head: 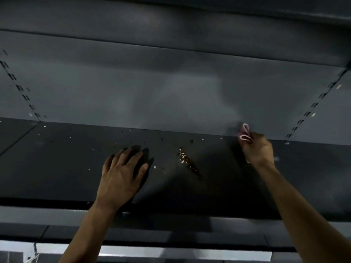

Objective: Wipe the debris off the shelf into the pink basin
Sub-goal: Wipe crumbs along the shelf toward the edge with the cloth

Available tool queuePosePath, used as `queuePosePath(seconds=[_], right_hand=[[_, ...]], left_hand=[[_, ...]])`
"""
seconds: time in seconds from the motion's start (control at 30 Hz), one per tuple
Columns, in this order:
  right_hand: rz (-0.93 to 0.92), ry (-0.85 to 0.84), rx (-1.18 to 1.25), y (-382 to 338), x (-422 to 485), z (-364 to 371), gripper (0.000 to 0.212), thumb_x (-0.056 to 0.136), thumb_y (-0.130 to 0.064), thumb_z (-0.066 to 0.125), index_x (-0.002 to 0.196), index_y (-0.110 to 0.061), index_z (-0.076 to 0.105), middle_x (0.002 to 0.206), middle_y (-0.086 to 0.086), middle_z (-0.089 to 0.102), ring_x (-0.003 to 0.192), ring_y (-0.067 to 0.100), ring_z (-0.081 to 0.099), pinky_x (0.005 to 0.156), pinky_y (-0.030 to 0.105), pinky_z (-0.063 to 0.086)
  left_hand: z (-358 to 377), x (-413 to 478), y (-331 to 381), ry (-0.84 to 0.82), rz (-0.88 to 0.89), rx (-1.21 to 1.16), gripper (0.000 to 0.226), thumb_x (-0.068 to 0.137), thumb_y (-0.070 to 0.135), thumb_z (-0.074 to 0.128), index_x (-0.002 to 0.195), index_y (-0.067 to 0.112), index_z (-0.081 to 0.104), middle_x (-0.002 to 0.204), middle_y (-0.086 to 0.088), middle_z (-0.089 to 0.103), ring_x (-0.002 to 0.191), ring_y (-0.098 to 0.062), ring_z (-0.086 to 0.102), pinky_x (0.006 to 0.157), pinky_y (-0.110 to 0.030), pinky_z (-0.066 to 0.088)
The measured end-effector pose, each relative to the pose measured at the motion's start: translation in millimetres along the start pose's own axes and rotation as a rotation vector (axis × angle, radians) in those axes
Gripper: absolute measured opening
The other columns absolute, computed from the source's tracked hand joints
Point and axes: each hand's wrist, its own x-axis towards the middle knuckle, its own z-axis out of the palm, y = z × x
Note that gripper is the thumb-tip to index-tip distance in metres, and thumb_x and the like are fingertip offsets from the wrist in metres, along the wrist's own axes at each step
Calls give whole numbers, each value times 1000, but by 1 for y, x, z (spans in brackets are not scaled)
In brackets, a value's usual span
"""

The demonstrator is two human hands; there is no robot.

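A dark grey shelf runs across the view. Debris lies on it as a brown and white streak near the middle, with small specks scattered to the left and toward the back. My left hand rests flat on the shelf, fingers spread, left of the streak. My right hand reaches to the shelf's back right and grips a folded pink cloth close to the back panel. No pink basin is in view.
The grey back panel rises behind the shelf, with slotted uprights at left and right. An upper shelf hangs overhead. The shelf's front edge lies just under my wrists.
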Motion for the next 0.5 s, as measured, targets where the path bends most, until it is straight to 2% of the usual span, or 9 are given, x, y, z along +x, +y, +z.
queuePosePath(seconds=[0.1,0.2,0.37,0.43,0.5], right_hand=[[42,2,-89,3,7,9,33,92,-34,56,113,-9,63,104,24,64,93,42,63,84,45,53],[35,13,-77,-21,4,24,31,91,-19,54,117,-1,58,111,28,59,100,46,59,87,46,48],[-143,-95,-64,-66,-25,52,29,95,-17,51,121,-8,58,120,17,56,101,37,60,90,39,47],[-251,-155,-20,-88,-35,66,31,91,-13,55,122,-13,61,120,12,57,100,31,62,92,37,48],[-328,-236,35,-112,-42,75,29,90,-18,59,119,-19,64,117,7,58,100,28,63,92,34,49]], left_hand=[[0,0,0,1,-7,-5,61,96,63,21,139,30,48,148,-1,44,140,-24,36,114,-52,27],[-1,-1,1,-8,-10,0,62,95,65,19,139,31,47,149,-1,42,141,-23,35,115,-51,26],[1,0,1,-6,-22,16,60,96,63,21,139,31,47,149,-1,42,140,-23,35,115,-51,26],[1,0,1,-16,-18,18,60,96,63,21,140,31,47,149,-1,42,141,-23,34,115,-51,26],[1,-1,-1,-18,-15,12,60,96,63,21,140,31,46,149,-1,42,141,-23,34,115,-51,26]])
